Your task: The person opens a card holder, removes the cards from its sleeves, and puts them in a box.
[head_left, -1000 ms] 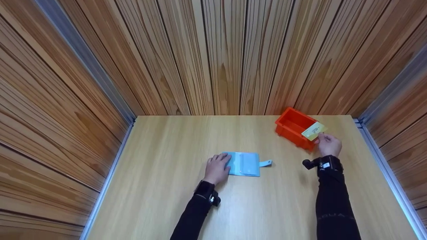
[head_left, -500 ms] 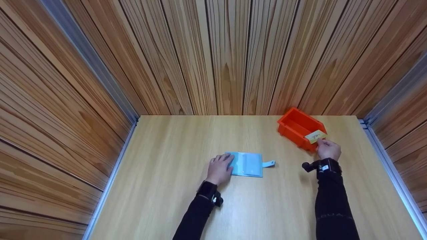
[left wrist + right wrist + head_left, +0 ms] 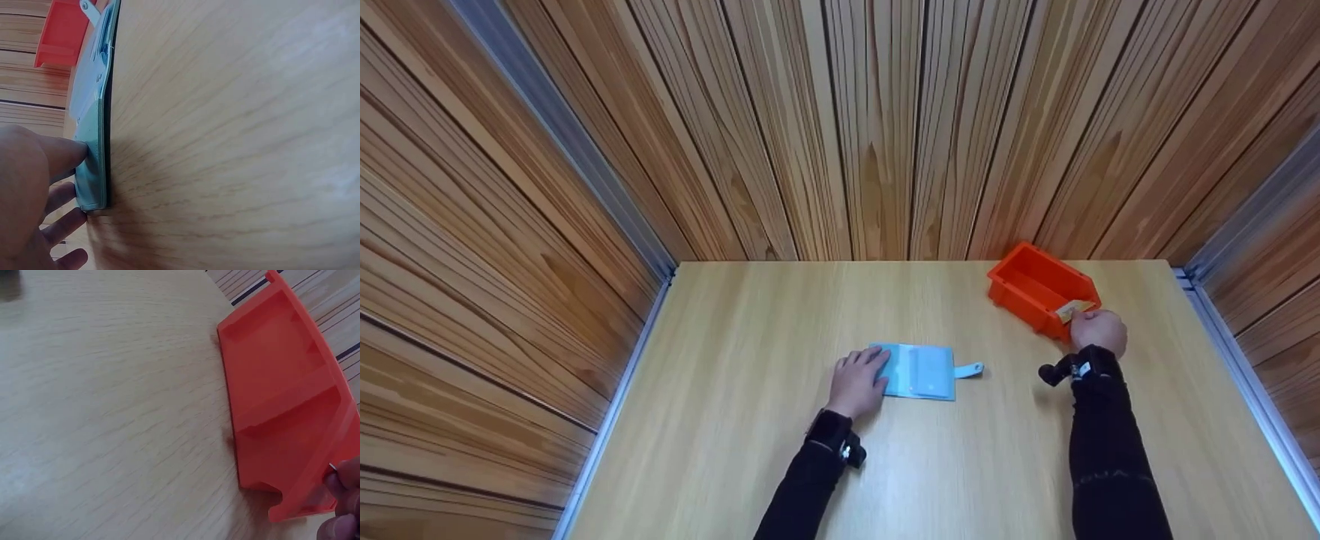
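Yellow card (image 3: 1069, 310) has dipped lower at the orange bin (image 3: 1014, 298), pinched by the right hand (image 3: 1101, 331), and could drop outside if that pinch slips, while the left hand (image 3: 856, 385) rests, fingers relaxed, on the blue wallet (image 3: 931, 373)

The head view looks forward and down from high on the near side of the red bin (image 3: 1018, 306), covering the surface (image 3: 765, 322) at longest range. The left wrist view, low and tilted, faces the bin from well apart, close to the blue wallet (image 3: 931, 373). The right wrist view, also tilted, sits just beside the bin. All three views share the bin.
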`<action>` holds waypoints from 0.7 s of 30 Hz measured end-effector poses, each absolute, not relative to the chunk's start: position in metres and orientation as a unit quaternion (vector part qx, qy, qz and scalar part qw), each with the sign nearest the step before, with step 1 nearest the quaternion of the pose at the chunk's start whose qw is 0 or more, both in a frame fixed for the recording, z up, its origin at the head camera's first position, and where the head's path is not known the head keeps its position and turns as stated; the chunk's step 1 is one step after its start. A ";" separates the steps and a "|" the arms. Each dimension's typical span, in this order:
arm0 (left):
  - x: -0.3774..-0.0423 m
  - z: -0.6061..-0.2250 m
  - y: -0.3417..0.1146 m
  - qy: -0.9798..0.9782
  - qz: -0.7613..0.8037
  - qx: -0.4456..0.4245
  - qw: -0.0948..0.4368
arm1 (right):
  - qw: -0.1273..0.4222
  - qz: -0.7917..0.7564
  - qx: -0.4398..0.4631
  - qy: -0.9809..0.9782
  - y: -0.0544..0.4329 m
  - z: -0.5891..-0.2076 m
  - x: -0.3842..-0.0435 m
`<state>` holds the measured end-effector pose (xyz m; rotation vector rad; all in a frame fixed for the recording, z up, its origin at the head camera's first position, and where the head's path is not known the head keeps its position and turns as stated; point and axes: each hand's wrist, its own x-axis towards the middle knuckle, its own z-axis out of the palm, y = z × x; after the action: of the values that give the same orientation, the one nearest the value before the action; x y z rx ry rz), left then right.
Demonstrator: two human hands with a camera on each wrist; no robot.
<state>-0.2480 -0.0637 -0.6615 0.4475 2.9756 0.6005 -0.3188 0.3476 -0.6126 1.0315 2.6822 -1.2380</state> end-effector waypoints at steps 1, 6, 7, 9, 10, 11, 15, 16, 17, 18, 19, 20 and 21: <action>-0.248 -0.662 -0.064 0.969 0.197 0.146 0.034 | 0.009 -0.385 0.327 0.863 0.348 -0.612 -0.320; -0.250 -0.662 -0.064 0.969 0.197 0.150 0.021 | 0.024 -0.343 0.324 0.882 0.351 -0.614 -0.323; -0.250 -0.663 -0.064 0.968 0.198 0.151 0.021 | 0.025 -0.341 0.323 0.882 0.351 -0.614 -0.323; -0.250 -0.663 -0.065 0.969 0.197 0.149 0.023 | 0.027 -0.343 0.322 0.882 0.350 -0.616 -0.323; -0.249 -0.663 -0.065 0.968 0.200 0.149 0.024 | 0.026 -0.346 0.321 0.881 0.350 -0.617 -0.323; -0.249 -0.664 -0.065 0.968 0.201 0.147 0.027 | 0.026 -0.346 0.320 0.882 0.349 -0.618 -0.323; -0.247 -0.664 -0.064 0.969 0.199 0.143 0.043 | 0.020 -0.345 0.322 0.881 0.346 -0.621 -0.321; -0.247 -0.663 -0.064 0.968 0.202 0.142 0.044 | 0.020 -0.348 0.324 0.880 0.346 -0.621 -0.321; -0.247 -0.663 -0.063 0.968 0.203 0.140 0.046 | 0.020 -0.350 0.326 0.878 0.345 -0.622 -0.321; -0.247 -0.662 -0.063 0.968 0.205 0.139 0.047 | 0.020 -0.355 0.328 0.875 0.345 -0.622 -0.322; -0.248 -0.662 -0.062 0.968 0.204 0.137 0.047 | 0.020 -0.358 0.329 0.873 0.345 -0.622 -0.322; -0.248 -0.662 -0.062 0.968 0.205 0.136 0.048 | 0.021 -0.360 0.330 0.872 0.345 -0.622 -0.322; -0.248 -0.661 -0.062 0.968 0.205 0.135 0.047 | 0.020 -0.361 0.329 0.872 0.345 -0.622 -0.323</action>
<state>-0.2478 -0.0620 -0.6614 0.4130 2.9531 0.6259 -0.3227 0.3449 -0.6218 1.0211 2.7051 -1.1207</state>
